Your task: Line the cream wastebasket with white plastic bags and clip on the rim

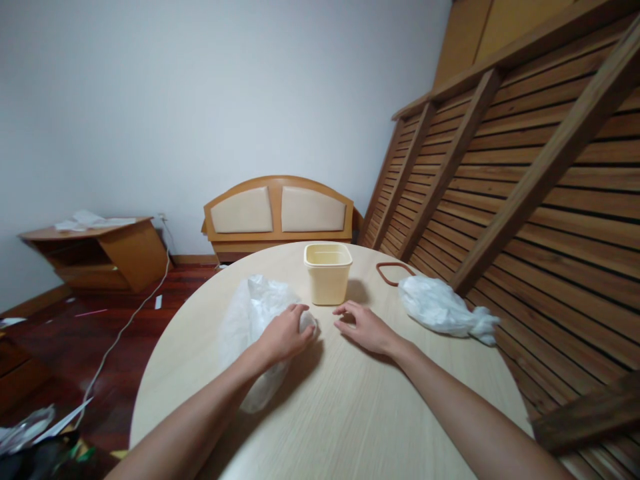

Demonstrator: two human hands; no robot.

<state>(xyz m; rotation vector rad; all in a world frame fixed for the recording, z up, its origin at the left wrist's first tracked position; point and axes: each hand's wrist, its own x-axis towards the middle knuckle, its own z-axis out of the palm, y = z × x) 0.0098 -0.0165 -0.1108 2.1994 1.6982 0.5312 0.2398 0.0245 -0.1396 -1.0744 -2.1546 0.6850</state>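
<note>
"Holding anything?"
"My left hand (284, 333) curls around the plastic bag (267, 297); my right hand (367, 328) is half open, empty."
"And the tub (329, 279)?"
"Just beyond both, upright on the table (370, 413)."

Ahead of me, wooden headboard (277, 208) with two cream panels (241, 211), in front of pale wall (250, 87). To my left, low wooden cabinet (123, 257), white papers (86, 220) on top; white cable (120, 336) trailing across dark red floor (65, 347), scraps (159, 302) lying about. Big slatted wooden frame (493, 193) leaning on my right, light-brown wood panelling (500, 27) above it. Jumbled clutter (40, 457), lower left.
</note>
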